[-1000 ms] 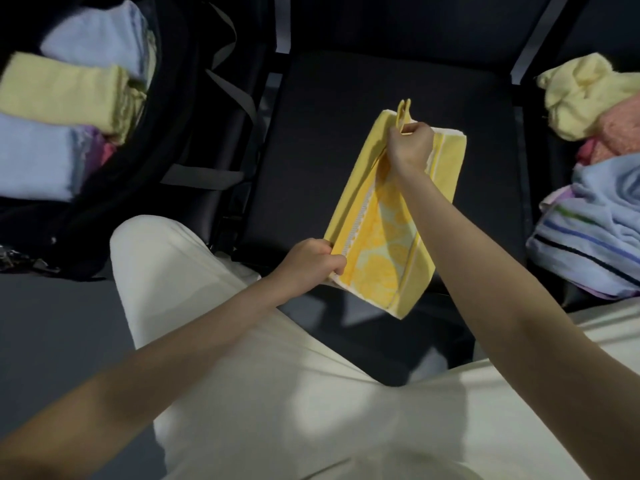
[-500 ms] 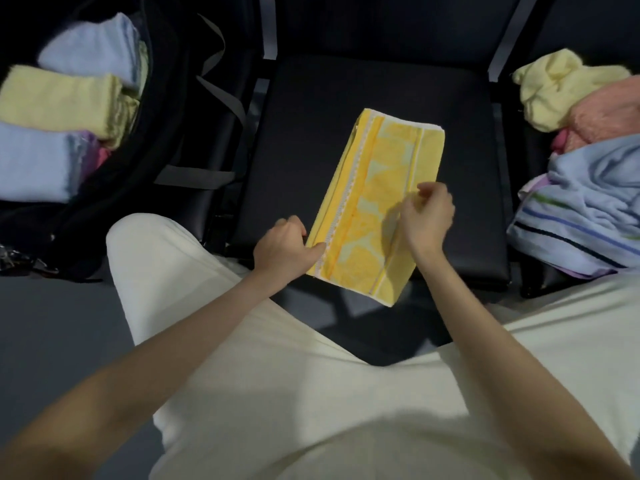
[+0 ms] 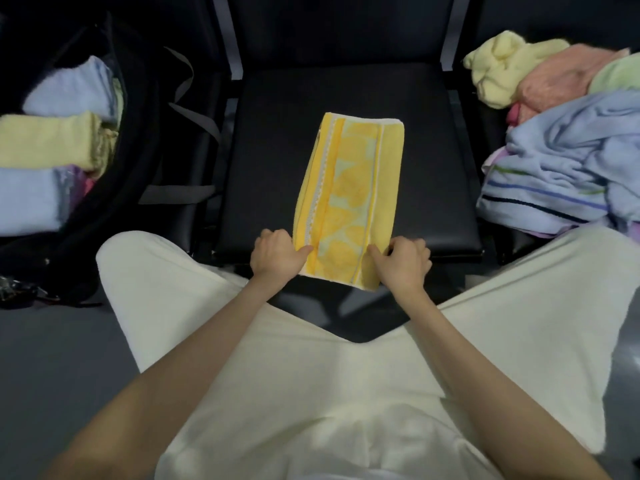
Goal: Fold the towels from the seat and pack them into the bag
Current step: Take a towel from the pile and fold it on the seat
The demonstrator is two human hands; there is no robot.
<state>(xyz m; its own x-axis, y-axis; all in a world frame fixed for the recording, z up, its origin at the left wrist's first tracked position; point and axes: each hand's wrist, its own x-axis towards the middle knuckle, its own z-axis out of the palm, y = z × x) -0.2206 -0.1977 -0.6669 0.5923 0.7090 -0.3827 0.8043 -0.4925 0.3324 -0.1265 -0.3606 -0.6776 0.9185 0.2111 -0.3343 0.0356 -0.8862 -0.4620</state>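
The yellow patterned towel (image 3: 346,199) lies as a long strip on the black seat (image 3: 433,150), its near corners pinched by the left hand (image 3: 277,252) and right hand (image 3: 403,261), likely to fold it away toward the far end.

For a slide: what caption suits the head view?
Both hands pinch the yellow towel's near end on the seat.

Yellow towel (image 3: 349,199) now laid flat, lengthwise on black seat (image 3: 263,161), frame centre. Right hand (image 3: 403,263) dropped from far end to near corner; left hand (image 3: 277,252) pinches the other.
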